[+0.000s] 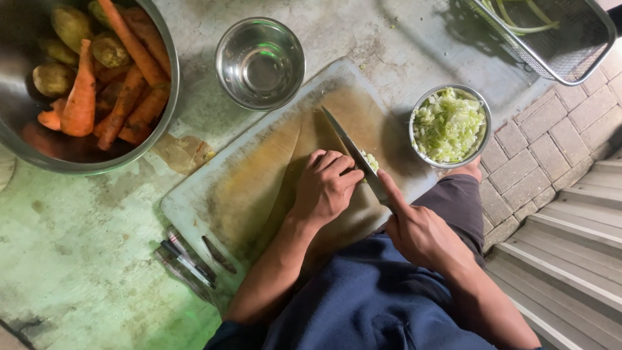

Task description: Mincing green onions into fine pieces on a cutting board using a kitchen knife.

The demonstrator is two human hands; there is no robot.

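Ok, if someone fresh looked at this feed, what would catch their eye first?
Probably the knife at the centre, held by the right hand over the cutting board, with the left hand pressing pale green pieces against the blade. Next, the big metal bowl of carrots and potatoes at top left, and the small bowl of chopped greens at right.

Long steel knife (353,155) slanting across worn cutting board (259,175); small pale-green chopped bit (370,160) touching blade.

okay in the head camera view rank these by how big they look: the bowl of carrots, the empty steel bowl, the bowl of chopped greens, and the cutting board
1. cutting board, largest.
2. bowl of carrots, though cut off by the frame edge.
3. and 4. empty steel bowl and bowl of chopped greens look about alike; not ranked.
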